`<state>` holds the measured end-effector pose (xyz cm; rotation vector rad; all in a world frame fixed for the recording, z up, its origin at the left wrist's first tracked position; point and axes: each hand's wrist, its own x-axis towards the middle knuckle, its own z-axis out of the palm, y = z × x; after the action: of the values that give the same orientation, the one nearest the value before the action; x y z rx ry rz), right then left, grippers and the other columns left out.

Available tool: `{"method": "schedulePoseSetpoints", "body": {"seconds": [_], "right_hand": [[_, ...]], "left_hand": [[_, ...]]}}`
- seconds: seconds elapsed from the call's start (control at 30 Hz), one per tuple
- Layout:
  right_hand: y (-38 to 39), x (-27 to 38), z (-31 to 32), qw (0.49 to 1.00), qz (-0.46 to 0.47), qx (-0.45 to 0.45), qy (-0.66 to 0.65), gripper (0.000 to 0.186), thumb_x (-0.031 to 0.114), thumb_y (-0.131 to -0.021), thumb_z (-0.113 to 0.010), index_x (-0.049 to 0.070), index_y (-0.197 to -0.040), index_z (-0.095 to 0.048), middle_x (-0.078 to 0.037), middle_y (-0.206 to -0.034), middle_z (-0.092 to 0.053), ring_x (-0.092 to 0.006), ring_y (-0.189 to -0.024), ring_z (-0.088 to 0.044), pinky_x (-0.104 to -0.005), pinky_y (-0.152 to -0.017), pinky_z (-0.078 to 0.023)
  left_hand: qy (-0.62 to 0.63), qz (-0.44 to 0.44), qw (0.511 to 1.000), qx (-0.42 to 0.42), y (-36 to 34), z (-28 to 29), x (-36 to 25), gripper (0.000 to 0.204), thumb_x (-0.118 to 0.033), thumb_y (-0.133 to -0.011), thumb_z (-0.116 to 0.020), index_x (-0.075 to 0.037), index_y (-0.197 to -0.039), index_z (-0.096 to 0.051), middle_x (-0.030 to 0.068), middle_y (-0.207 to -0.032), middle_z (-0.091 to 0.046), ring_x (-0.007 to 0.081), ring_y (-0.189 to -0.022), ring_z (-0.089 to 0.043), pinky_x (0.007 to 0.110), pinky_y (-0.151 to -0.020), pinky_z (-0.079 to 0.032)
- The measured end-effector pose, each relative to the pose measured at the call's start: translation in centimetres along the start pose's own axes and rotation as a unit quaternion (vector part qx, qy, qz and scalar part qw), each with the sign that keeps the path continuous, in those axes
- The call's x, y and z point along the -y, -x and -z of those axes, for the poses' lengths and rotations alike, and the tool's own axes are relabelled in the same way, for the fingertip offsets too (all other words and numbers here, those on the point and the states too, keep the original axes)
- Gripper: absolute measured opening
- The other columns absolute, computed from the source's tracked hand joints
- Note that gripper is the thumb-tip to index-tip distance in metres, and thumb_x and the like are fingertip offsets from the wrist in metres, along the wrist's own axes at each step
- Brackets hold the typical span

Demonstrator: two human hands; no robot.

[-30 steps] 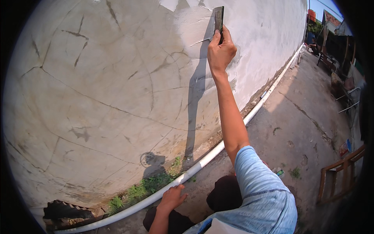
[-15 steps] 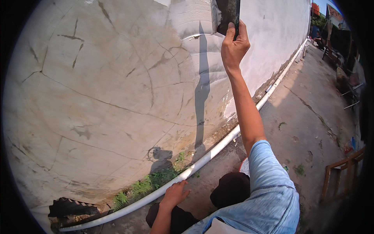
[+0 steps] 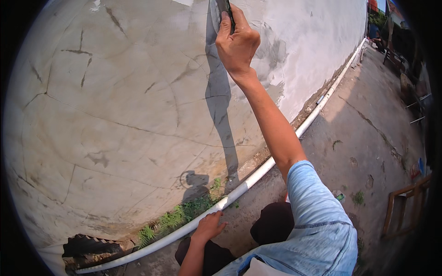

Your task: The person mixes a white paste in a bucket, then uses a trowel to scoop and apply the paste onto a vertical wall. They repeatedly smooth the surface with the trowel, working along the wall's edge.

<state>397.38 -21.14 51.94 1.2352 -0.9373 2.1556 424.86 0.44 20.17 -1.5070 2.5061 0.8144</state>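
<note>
My right hand (image 3: 239, 43) reaches up at the top centre, fingers closed round a dark, flat-bladed plaster scraper (image 3: 224, 9). The scraper is seen nearly edge-on against the wall, and its upper part runs out of view. Behind it, the cracked grey-beige wall (image 3: 119, 152) meets a white plastered area (image 3: 317, 41) on the right, with a ragged border and grey patches showing through. My left hand (image 3: 209, 227) is low in the middle, over my dark-clad knee and close to the white pipe. It is empty, its fingers loosely apart.
A long white pipe (image 3: 248, 183) runs along the wall's foot, with green weeds (image 3: 172, 218) beside it. A broken opening (image 3: 92, 248) lies at lower left. A wooden frame (image 3: 391, 214) stands at right on the concrete ground (image 3: 340, 152). A person (image 3: 379, 43) is far off.
My right hand and the scraper have swept left across the wall, turning the blade more edge-on. Ridged white plaster there is now thinner, with grey patches exposed. My left hand stays nearly still.
</note>
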Motion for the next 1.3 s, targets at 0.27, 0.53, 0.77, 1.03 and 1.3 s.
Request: {"method": "schedulePoseSetpoints", "body": {"seconds": [0.27,0.53,0.77,1.03,1.3], "right_hand": [[1.2,0.9,0.8,0.971,0.226,0.020,-0.069,0.030,-0.002,-0.086,-0.066,0.008,-0.115,-0.067,-0.011,-0.077,-0.070,-0.0183,-0.059,-0.066,-0.0260,-0.052,-0.048],[-4.2,-4.7,-2.6,0.979,0.171,-0.051,0.095,0.027,0.015,-0.092,-0.057,0.003,-0.114,-0.068,-0.015,-0.064,-0.054,-0.0234,-0.053,-0.051,-0.0364,-0.049,-0.042],[3.9,3.7,-2.2,0.931,0.356,0.087,-0.012,0.046,-0.004,-0.078,-0.065,0.010,-0.121,-0.066,-0.016,-0.110,-0.071,-0.0267,-0.092,-0.072,-0.0334,-0.076,-0.060],[-6.9,-7.3,3.7,0.988,0.021,-0.150,0.024,0.021,0.007,-0.092,-0.056,0.006,-0.110,-0.066,-0.013,-0.070,-0.069,-0.0256,-0.058,-0.067,-0.0335,-0.057,-0.051],[-2.4,-2.0,-1.1,0.998,0.025,-0.031,0.049,0.031,0.006,-0.086,-0.059,0.006,-0.116,-0.065,-0.014,-0.074,-0.070,-0.0294,-0.063,-0.068,-0.0342,-0.058,-0.052]], "left_hand": [[0.009,-0.009,1.000,-0.007,-0.5,-0.2,-0.1,0.042,-0.039,-0.089,-0.064,-0.007,-0.116,-0.059,0.0153,-0.104,-0.068,0.0348,-0.100,-0.064,0.045,-0.086,-0.050],[-0.005,0.001,0.999,0.037,-0.6,-0.3,0.4,0.044,-0.040,-0.092,-0.061,-0.007,-0.121,-0.055,0.0187,-0.112,-0.065,0.0365,-0.107,-0.061,0.047,-0.089,-0.049],[0.002,0.006,0.999,0.047,-1.2,-0.3,0.0,0.045,-0.040,-0.091,-0.062,-0.008,-0.122,-0.054,0.0180,-0.114,-0.065,0.0357,-0.108,-0.061,0.047,-0.090,-0.049],[-0.001,-0.004,1.000,0.006,-0.6,-0.7,0.0,0.043,-0.040,-0.090,-0.063,-0.008,-0.118,-0.057,0.0156,-0.111,-0.068,0.0332,-0.105,-0.064,0.044,-0.089,-0.050],[-0.005,0.005,1.000,0.020,-0.6,0.2,-0.4,0.043,-0.038,-0.091,-0.063,-0.007,-0.120,-0.056,0.0172,-0.113,-0.066,0.0348,-0.107,-0.062,0.046,-0.090,-0.049]]}}
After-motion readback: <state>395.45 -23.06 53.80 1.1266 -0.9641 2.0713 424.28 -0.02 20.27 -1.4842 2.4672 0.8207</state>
